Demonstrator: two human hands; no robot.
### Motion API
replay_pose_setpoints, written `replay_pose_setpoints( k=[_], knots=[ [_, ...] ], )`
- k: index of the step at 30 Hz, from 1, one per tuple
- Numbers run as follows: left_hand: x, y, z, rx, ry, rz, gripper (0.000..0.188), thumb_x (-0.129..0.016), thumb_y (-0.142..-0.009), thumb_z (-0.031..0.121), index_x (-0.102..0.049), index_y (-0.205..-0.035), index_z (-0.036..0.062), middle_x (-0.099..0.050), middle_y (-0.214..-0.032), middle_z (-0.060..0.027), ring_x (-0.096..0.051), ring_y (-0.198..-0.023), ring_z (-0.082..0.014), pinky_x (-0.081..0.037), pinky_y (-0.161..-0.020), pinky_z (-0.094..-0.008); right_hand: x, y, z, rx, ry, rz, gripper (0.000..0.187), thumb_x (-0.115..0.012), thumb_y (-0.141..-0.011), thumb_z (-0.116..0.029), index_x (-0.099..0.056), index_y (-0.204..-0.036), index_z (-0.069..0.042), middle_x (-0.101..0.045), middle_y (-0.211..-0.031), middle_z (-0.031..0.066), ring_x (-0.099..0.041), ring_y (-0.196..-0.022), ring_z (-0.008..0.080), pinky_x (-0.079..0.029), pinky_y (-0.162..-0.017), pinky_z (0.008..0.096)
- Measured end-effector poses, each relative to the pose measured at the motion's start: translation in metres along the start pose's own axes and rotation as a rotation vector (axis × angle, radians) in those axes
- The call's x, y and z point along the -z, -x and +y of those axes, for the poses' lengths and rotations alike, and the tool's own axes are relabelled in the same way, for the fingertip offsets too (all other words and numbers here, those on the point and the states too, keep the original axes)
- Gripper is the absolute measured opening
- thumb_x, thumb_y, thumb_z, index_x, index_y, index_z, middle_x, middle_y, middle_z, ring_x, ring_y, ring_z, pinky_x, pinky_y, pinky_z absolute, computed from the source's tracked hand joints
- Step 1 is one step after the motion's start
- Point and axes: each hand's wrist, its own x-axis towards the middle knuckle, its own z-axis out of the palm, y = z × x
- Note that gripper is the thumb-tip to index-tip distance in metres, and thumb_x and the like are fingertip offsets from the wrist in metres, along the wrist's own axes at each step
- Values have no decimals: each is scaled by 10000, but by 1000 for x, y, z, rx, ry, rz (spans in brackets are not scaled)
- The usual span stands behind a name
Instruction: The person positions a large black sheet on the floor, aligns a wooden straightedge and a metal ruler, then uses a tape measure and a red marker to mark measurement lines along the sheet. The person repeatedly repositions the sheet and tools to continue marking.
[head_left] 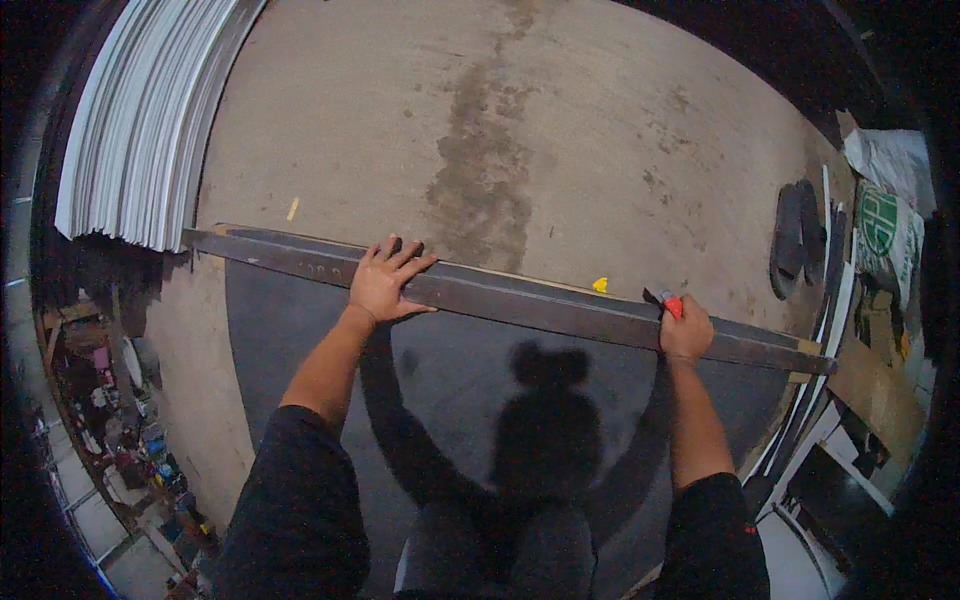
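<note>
A long dark straight bar (530, 312) lies across a dark grey sheet (290, 335), close to the sheet's far edge. My left hand (380, 285) presses on the bar left of its middle, with the fingers spread. Toward the bar's right end, my right hand (688, 332) is closed around a red utility knife (672, 304). Its dark tip points up and left, just beyond the bar; whether it touches the sheet I cannot tell. My shadow falls over the sheet.
White long strips (150, 120) are stacked at the far left. Small clutter (120, 420) lies at the lower left. A yellow scrap (600, 285) rests on the stained floor (340, 130). Dark sandals (795, 240), a printed sack (888, 235) and thin white strips (832, 310) are at the right.
</note>
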Motion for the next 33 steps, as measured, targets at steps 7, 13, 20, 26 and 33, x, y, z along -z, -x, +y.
replay_pose_setpoints(
  k=[7,13,20,26,33],
  knots=[
    [-5,-18,10,232,188,19,593,-629,-822,687,-737,-1149,204,-707,-1134,-36,-625,-1128,-285,-440,-1013,-468,3,-7,5,29,52,-66,224,-702,-761,-258,-675,-933,-117,-685,-805,165,-657,-745,395,-488,-651,546],
    [-8,-20,7,242,178,69,428,-581,-929,548,-774,-1041,183,-723,-1038,-34,-635,-1039,-265,-454,-969,-433,8,-5,-6,117,-33,18,232,-687,-763,-294,-685,-888,-99,-683,-796,161,-659,-734,382,-495,-650,532],
    [-12,-22,7,244,173,158,360,-597,-934,487,-790,-975,186,-725,-993,-11,-631,-1001,-259,-456,-926,-427,-24,9,-178,197,-101,-132,260,-737,-734,-220,-688,-969,-120,-688,-952,95,-640,-879,346,-508,-787,469],
    [-3,-24,4,229,214,164,325,-619,-924,450,-787,-967,175,-718,-961,-6,-626,-969,-258,-453,-923,-432,-32,21,-265,220,-296,-32,315,-748,-776,-287,-625,-1020,-127,-638,-932,69,-605,-852,320,-454,-704,459],
    [-10,-27,0,225,249,171,286,-629,-927,395,-781,-995,163,-713,-996,-20,-627,-991,-276,-457,-947,-465,-32,10,-275,197,-179,-240,339,-741,-779,-322,-639,-1035,-124,-637,-1026,92,-622,-945,324,-466,-755,473]
  ],
)
